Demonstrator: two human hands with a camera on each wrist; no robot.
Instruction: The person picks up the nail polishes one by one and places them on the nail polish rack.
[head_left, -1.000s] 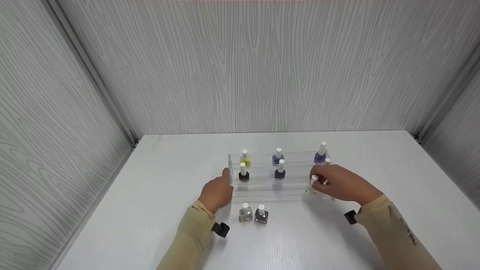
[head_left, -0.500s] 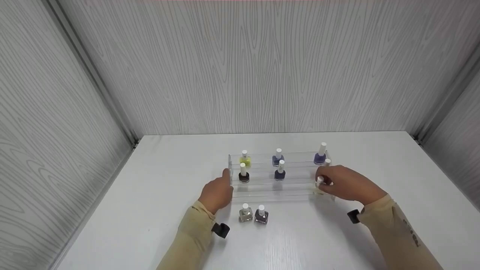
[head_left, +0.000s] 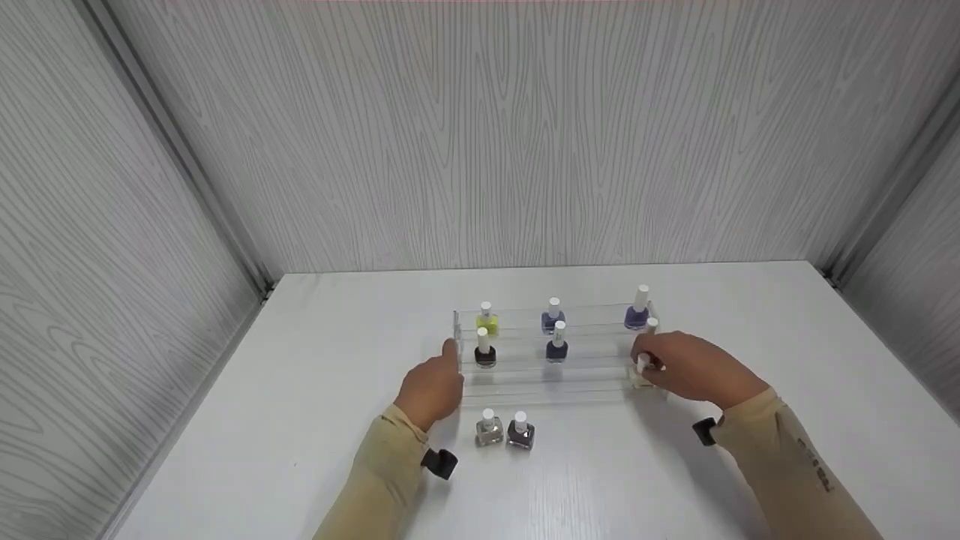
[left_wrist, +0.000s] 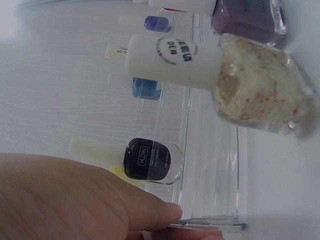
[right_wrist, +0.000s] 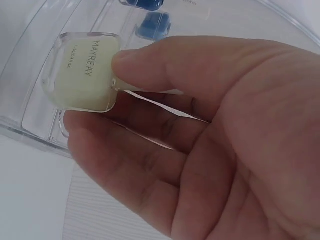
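Pale-green polish bottle (head_left: 640, 373) sits at the right end of the clear tiered rack's (head_left: 540, 386) lowest step in the head view, pinched by its cap in the right hand (head_left: 686, 367), while the left hand (head_left: 433, 386) touches the rack's left end. Left wrist view: its fingertip (left_wrist: 167, 214) rests against the rack's edge, fingers fairly straight, beside a black bottle (left_wrist: 152, 160) and a glitter bottle (left_wrist: 260, 87). Right wrist view: thumb and fingers curl round the pale bottle's (right_wrist: 82, 70) cap.

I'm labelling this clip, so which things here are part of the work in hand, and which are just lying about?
In hand:
- right hand pinching the pale yellow-green bottle by its cap, at the rack's right end
- left hand touching the left end of the clear tiered rack

Lying about:
- glitter bottle and dark mauve bottle on the table
- bottles already on the rack: yellow, black
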